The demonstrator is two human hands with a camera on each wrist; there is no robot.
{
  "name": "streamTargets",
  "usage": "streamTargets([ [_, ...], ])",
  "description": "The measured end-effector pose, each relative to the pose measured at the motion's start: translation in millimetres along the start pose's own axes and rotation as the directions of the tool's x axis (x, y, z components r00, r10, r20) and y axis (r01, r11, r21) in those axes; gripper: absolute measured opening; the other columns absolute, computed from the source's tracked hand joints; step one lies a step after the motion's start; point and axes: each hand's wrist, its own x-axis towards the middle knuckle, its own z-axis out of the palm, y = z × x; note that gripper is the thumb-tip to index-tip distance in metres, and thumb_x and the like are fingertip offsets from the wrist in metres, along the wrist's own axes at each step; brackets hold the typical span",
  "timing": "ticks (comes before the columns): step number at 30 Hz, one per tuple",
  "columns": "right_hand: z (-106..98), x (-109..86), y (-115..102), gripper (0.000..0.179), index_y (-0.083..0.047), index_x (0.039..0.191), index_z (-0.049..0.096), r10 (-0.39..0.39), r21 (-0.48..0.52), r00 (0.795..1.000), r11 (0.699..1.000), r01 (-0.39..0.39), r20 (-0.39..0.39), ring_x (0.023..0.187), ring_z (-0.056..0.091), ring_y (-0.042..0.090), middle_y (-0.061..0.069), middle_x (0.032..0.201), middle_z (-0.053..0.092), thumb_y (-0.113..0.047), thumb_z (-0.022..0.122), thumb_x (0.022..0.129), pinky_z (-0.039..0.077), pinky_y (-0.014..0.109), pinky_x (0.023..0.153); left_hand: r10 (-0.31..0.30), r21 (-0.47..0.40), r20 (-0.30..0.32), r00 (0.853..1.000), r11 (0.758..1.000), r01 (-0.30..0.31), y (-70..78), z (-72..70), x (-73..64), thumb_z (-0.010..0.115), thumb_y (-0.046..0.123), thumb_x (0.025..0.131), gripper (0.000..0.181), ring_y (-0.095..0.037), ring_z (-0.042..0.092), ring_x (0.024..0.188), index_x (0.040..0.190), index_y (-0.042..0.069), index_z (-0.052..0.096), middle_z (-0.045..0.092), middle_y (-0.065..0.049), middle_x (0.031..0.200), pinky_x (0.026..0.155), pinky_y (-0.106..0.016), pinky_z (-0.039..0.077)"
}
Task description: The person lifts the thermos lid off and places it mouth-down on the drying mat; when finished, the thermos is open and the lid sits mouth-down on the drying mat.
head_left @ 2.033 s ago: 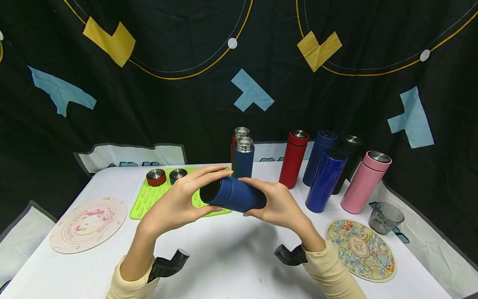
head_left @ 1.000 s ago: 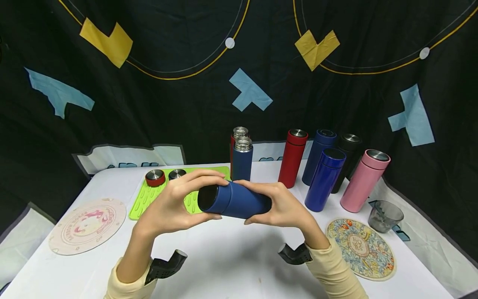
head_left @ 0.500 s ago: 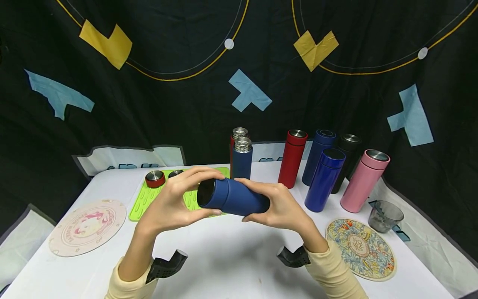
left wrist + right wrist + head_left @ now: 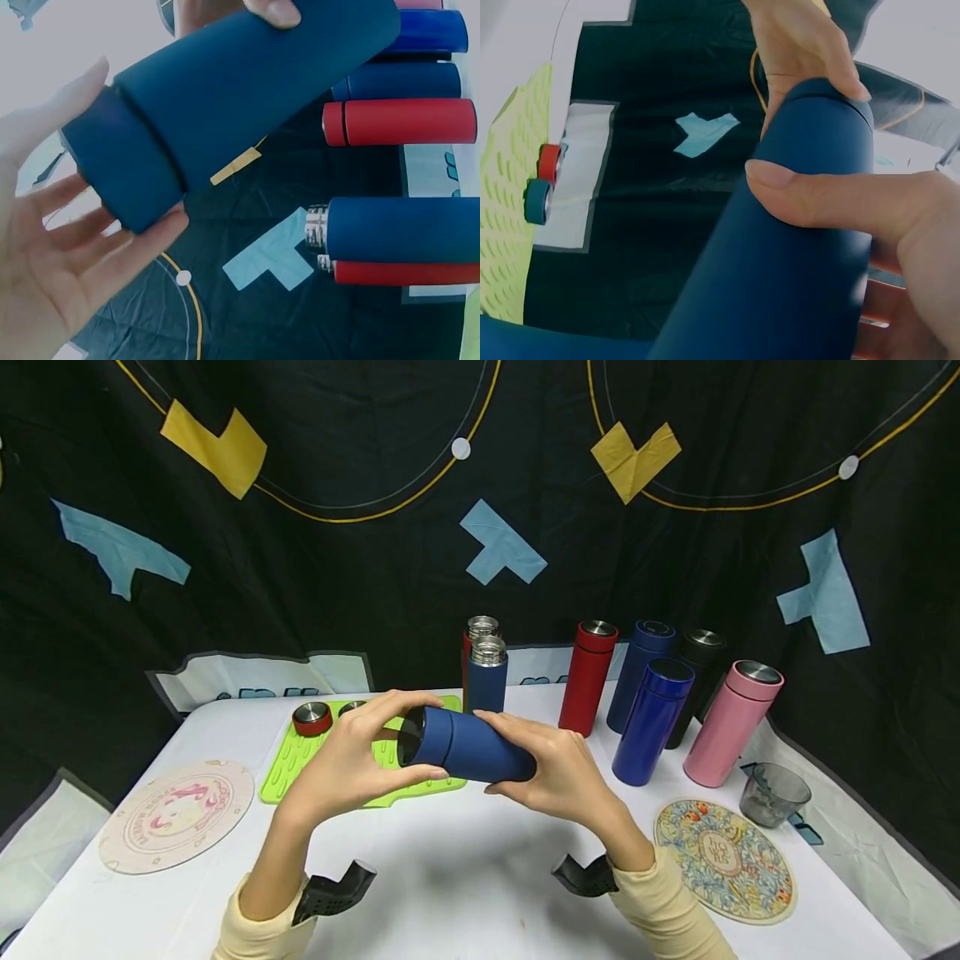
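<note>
A matte navy thermos bottle [image 4: 487,747] is held tilted, nearly lying flat, above the middle of the table. Its lid [image 4: 433,735] sits on the body with a thin groove between them. My left hand [image 4: 341,760] holds the lid end, fingers over the top and thumb beneath. My right hand [image 4: 558,760] grips the body near the base, and its thumb lies across the bottle in the right wrist view. Behind the held bottle stand an uncapped navy bottle [image 4: 487,687] and an uncapped red bottle [image 4: 466,670], mostly hidden by it.
A green mat [image 4: 288,768] carries a red lid [image 4: 312,718] and a partly hidden dark blue lid [image 4: 538,201]. Capped bottles stand right, including red [image 4: 588,681], bright blue [image 4: 651,722] and pink [image 4: 731,727]. Nearby are a glass cup [image 4: 775,796], patterned placemat [image 4: 723,860] and pink placemat [image 4: 176,817].
Both hands have kept hold of the bottle, which has shifted slightly upward and turned a little. My left fingers have shifted their hold around the lid. The standing bottles have not moved.
</note>
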Motion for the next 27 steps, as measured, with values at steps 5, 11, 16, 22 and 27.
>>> streamTargets([
  [5, -6.8, -0.9, 1.7, 0.083, -0.019, 0.138, 0.054, 0.021, 0.118, 0.997, 0.993, -0.029, 0.074, 0.104, 0.064, 0.017, 0.001, 0.122, 0.065, -0.025, 0.091, 0.064, 0.054, 0.037, 0.086, 0.105, -0.091, 0.096, 0.990, 0.991, -0.096, -1.6, -7.7, -1.3, 0.088, 0.020, 0.069, 0.070, -0.020, 0.051, 0.121, 0.132, 0.020, 0.057, 0.053, 0.002, 0.136, 0.088, -0.039, 0.054],
  [11, -10.9, -1.7, 0.8, 0.084, -0.020, 0.139, 0.054, 0.036, 0.165, 0.993, 0.985, -0.053, 0.108, 0.100, 0.064, 0.015, 0.000, 0.121, 0.065, -0.026, 0.091, 0.064, 0.054, 0.035, 0.085, 0.169, -0.126, 0.079, 0.982, 0.979, -0.159, 0.8, -10.3, -1.5, 0.090, 0.014, 0.067, 0.069, -0.020, 0.050, 0.123, 0.129, 0.016, 0.061, 0.054, -0.001, 0.134, 0.088, -0.037, 0.053],
  [16, -10.1, -1.8, 0.0, 0.085, -0.020, 0.139, 0.053, 0.031, 0.154, 0.996, 0.987, -0.045, 0.089, 0.101, 0.065, 0.016, 0.001, 0.121, 0.065, -0.024, 0.092, 0.063, 0.054, 0.036, 0.085, 0.152, -0.098, 0.038, 0.988, 0.984, -0.148, 0.8, -7.9, -1.0, 0.090, 0.016, 0.066, 0.069, -0.021, 0.054, 0.119, 0.129, 0.014, 0.061, 0.057, -0.003, 0.132, 0.081, -0.033, 0.056],
  [22, -6.4, -1.2, 0.1, 0.085, -0.016, 0.139, 0.053, 0.007, 0.080, 0.999, 0.997, -0.010, 0.034, 0.105, 0.065, 0.021, 0.005, 0.123, 0.065, -0.023, 0.092, 0.063, 0.054, 0.039, 0.086, 0.045, -0.051, -0.029, 0.999, 0.998, -0.047, -1.2, -3.3, -0.9, 0.089, 0.023, 0.069, 0.066, -0.020, 0.062, 0.107, 0.128, 0.016, 0.061, 0.061, -0.001, 0.126, 0.074, -0.029, 0.057],
  [27, -3.6, -1.0, 0.0, 0.086, -0.018, 0.140, 0.052, -0.001, -0.009, 1.000, 1.000, 0.001, -0.006, 0.110, 0.063, 0.024, 0.008, 0.128, 0.062, -0.026, 0.091, 0.064, 0.053, 0.042, 0.089, -0.049, -0.056, -0.058, 0.997, 0.997, 0.046, 0.2, -1.2, -0.1, 0.087, 0.025, 0.072, 0.064, -0.017, 0.064, 0.098, 0.129, 0.020, 0.060, 0.062, 0.002, 0.123, 0.074, -0.027, 0.057],
])
